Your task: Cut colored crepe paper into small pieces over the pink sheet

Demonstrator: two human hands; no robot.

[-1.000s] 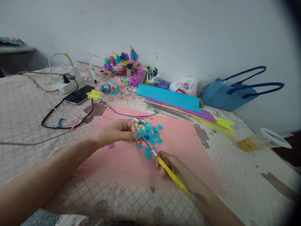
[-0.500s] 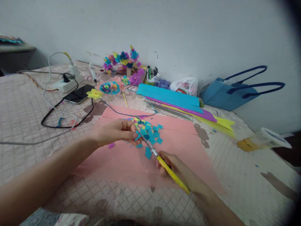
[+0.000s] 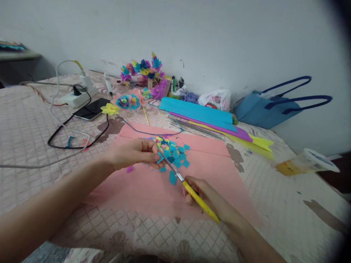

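My left hand (image 3: 138,153) is closed, pinching a small piece of blue paper (image 3: 160,157) between thumb and fingers. In my right hand (image 3: 199,190) are scissors (image 3: 196,195) with yellow handles, their metal blades pointing up and left to the blue piece. The tips meet the paper close to my left fingertips. Beneath and beyond the blades lies a heap of small paper cuttings (image 3: 175,153), mostly blue with some yellow and purple. They rest on a large pink paper sheet (image 3: 208,168). One larger blue piece (image 3: 172,178) lies just below the blades.
Folded blue paper (image 3: 196,110) lies behind the pink sheet, over purple and yellow sheets. Paper flowers (image 3: 142,69), a phone (image 3: 93,109) and a power strip (image 3: 78,96) with cables stand farther left. A plastic cup (image 3: 307,162) and a blue bag (image 3: 265,109) are at the right.
Almost nothing differs. The yellow scissor handles have shifted very slightly up and left, while my left hand and the heap look the same.
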